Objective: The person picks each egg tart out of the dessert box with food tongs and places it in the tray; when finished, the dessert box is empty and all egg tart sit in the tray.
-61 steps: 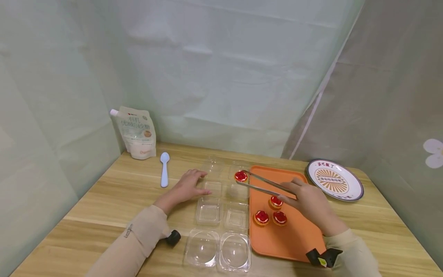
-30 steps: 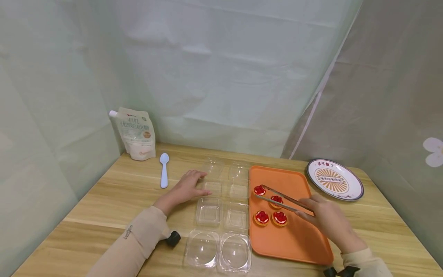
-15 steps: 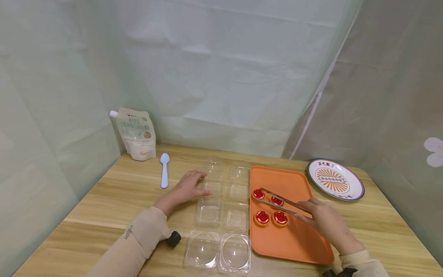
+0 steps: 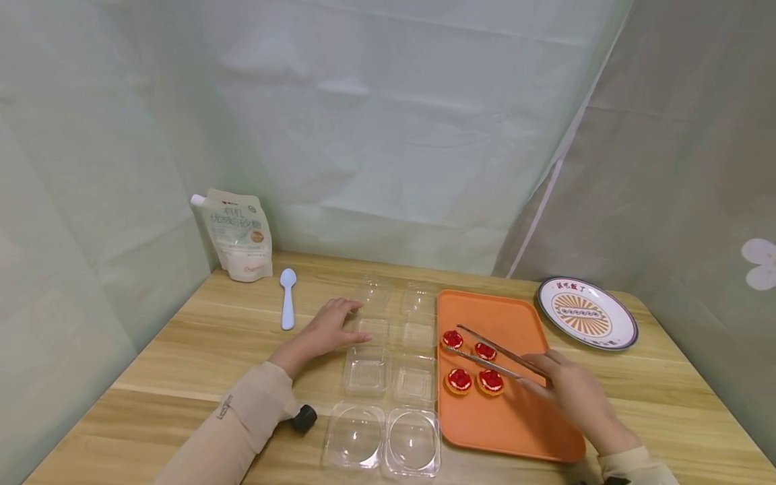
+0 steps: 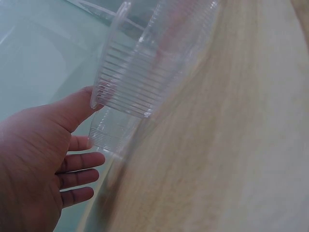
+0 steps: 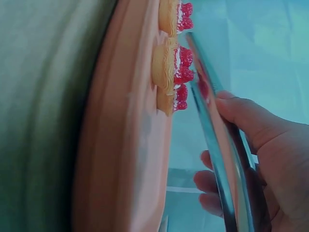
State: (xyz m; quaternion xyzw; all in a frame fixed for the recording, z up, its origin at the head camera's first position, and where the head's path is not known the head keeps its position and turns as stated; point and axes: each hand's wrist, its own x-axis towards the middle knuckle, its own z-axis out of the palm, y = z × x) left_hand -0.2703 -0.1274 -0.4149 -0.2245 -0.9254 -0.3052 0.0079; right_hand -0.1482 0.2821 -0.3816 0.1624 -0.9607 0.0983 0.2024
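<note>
My right hand (image 4: 572,391) holds metal tongs (image 4: 500,353) above the orange tray (image 4: 509,431). Their two arms stand apart, with the tips near the back-left tart (image 4: 452,339) in the head view. Three more tarts with red fruit topping sit close by, one of them (image 4: 485,351) partly behind the tongs. In the right wrist view, the tongs' tips lie beside the tarts' red tops (image 6: 183,65). My left hand (image 4: 330,327) rests by an open clear plastic box (image 4: 372,330), fingers spread. Its thumb touches the box's edge (image 5: 104,92) in the left wrist view.
Another open clear box (image 4: 418,333) stands between the left one and the tray. Nearer me are two more clear boxes (image 4: 366,370) with their lids (image 4: 412,441) folded out. A blue spoon (image 4: 287,300) and a pouch (image 4: 239,236) lie left; a patterned plate (image 4: 587,314) is right.
Two seconds ago the tongs held a tart over the back-right box. They moved right, the tart now sits on the tray, and the tongs' arms have spread. My left hand has stayed still.
</note>
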